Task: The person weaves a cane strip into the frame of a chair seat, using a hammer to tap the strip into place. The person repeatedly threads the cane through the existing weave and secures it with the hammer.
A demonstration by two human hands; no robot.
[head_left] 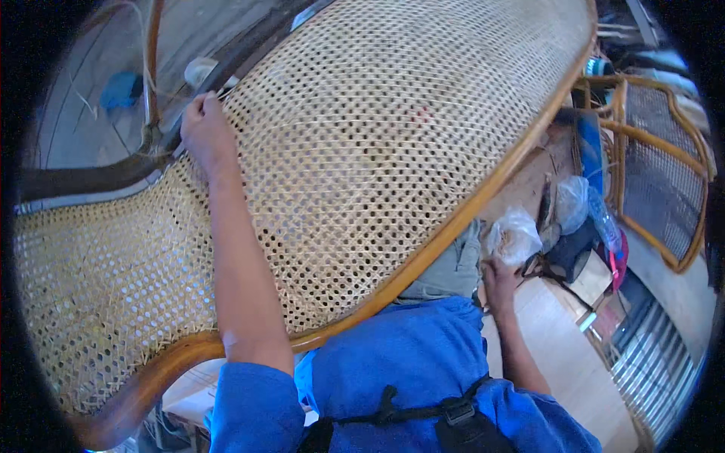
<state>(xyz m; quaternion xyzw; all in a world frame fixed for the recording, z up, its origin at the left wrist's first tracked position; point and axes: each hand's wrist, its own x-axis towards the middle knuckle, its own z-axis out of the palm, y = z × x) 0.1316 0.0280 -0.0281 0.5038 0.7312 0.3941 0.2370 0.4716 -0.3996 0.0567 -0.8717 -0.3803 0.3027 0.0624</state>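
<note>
A large woven cane panel (pixel 385 128) in a curved brown wooden frame (pixel 461 215) lies across my lap and reaches far to the left. My left arm stretches over it. At the panel's far edge my left hand (pixel 208 132) is closed with fingers curled down by the dark far rail (pixel 249 60); what lies within them is hidden. Low on the right, my right hand (pixel 500 283) is beside a clear plastic bag (pixel 515 235) with pale contents. Its fingers point away from me and are partly in shadow, so their grip is unclear.
At the right stands another wooden frame with dark cane mesh (pixel 661 181). Nearer are a second plastic bag (pixel 572 202), a blue strip (pixel 591 155), a pale board (pixel 555 332) and corrugated metal sheet (pixel 653 377). A blue object (pixel 121 90) lies beyond the panel, upper left.
</note>
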